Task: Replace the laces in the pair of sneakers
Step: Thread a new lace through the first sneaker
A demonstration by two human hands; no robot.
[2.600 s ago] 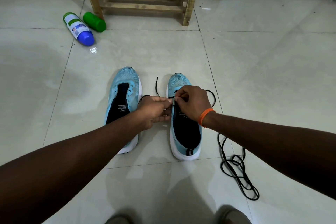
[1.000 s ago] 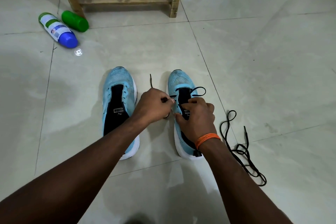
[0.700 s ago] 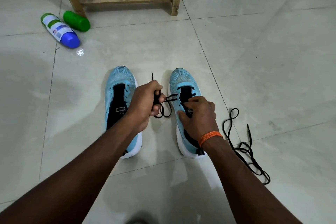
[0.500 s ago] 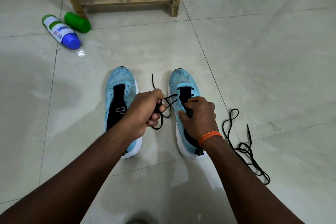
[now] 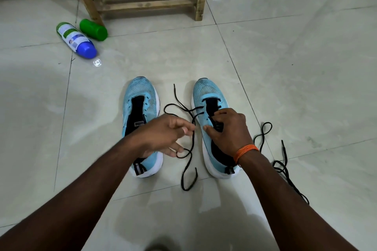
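A pale tiled floor [image 5: 285, 67] carries everything. Two light-blue sneakers stand side by side on it, toes pointing away: the left sneaker [image 5: 140, 96] and the right sneaker [image 5: 208, 91]. A black lace [image 5: 188, 169] trails on the tiles between them, and a second lace [image 5: 283, 167] lies tangled right of the pair. Farther off, a blue-capped bottle [image 5: 75, 39] and a green container [image 5: 93, 29] lie beside a wooden frame [image 5: 146, 2].

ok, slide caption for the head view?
Right hand grips the right sneaker; left hand at its partly threaded black lace.
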